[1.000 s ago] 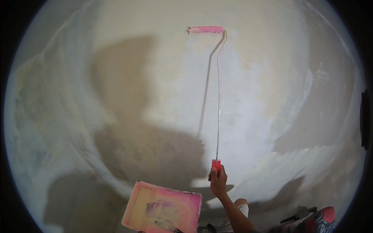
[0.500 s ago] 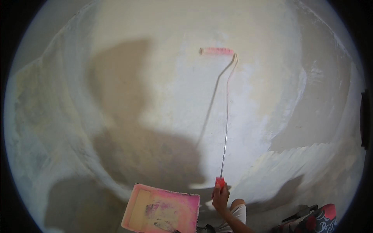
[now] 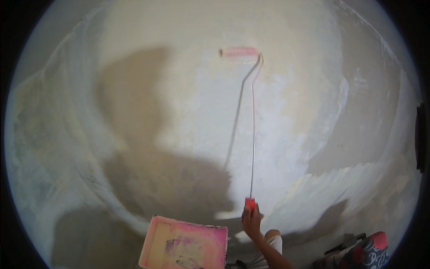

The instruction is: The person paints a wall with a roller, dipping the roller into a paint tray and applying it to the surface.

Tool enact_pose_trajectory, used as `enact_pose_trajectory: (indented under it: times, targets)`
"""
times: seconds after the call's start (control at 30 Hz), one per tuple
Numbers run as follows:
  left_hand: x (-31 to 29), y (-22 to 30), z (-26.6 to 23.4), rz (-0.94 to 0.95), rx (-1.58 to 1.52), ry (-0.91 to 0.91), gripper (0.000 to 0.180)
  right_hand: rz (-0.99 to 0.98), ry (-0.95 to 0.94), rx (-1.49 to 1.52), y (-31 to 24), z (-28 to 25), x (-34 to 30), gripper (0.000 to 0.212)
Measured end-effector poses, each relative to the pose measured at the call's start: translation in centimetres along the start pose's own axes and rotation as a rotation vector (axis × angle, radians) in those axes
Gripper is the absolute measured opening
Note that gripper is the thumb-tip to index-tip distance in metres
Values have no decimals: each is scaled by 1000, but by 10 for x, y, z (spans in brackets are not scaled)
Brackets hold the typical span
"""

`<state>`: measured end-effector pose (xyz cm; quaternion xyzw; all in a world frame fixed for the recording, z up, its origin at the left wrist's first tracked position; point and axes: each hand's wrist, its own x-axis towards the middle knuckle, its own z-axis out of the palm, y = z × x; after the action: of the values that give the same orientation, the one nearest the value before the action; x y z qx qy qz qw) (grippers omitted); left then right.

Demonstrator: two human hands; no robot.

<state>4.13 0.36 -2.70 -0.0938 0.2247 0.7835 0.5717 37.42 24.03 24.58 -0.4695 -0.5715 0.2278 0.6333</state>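
Observation:
My right hand (image 3: 252, 222) is closed round the red handle of a long-framed paint roller (image 3: 240, 53). The roller's thin metal rod runs upward from my fist. Its pink-stained sleeve lies level against the pale, patchy wall (image 3: 215, 103) high up, slightly blurred by motion. Below and left of this hand, a pink-rimmed paint tray (image 3: 149, 242) holds cream and pink paint with dark smears. The tray's lower edge is cut off by the picture. My left hand does not show.
My shadow falls broadly over the wall's left half. A greyer patch (image 3: 367, 121) lies on the wall at the right. A red, black and white patterned item (image 3: 367, 253) is at the lower right. My knee (image 3: 272, 234) shows beside my right forearm.
The roller and my right hand have moved slightly up and to the left along the wall. The tray sits a little lower and further left in the picture.

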Motion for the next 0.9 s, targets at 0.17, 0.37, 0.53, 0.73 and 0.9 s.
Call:
enact_pose_trajectory:
  times: [0.17, 0.37, 0.53, 0.73, 0.9]
  targets:
    - [5, 8, -18, -37, -11, -39, 61, -46, 33, -23, -50, 14, 88, 33]
    - [-21, -6, 31, 56, 80, 73, 54, 69, -13, -12, -32, 8, 76, 32]
    - [-5, -16, 16, 48, 19, 117, 38, 213, -84, 0, 64, -8, -9, 35]
    - [-7, -24, 18, 131, -80, 212, 11, 246, -52, -125, 149, -30, -96, 32]
    - [-1, -26, 5, 159, 10, 234, 11, 104, -25, -175, 107, -24, -22, 33]
